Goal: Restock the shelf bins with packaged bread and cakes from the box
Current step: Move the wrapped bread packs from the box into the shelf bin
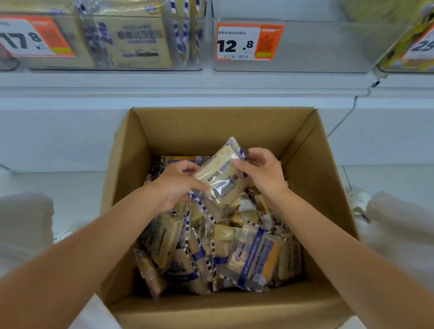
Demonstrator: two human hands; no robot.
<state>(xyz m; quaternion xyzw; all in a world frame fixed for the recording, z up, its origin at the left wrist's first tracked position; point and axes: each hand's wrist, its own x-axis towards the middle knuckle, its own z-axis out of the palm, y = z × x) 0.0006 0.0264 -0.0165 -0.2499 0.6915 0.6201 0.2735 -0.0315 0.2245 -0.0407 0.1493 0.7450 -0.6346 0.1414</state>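
bread packet (218, 176) just over the box (229, 316), long axis slanted, top end aimed up-right at the shelf (146, 91); clear wrap, blue checked edges; left hand (177, 187) and right hand (263, 175) fingers (253, 154) pinching it

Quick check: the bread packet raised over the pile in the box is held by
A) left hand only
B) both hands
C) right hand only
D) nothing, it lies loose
B: the left hand grips one side of the bread packet and the right hand the other, over the cardboard box.
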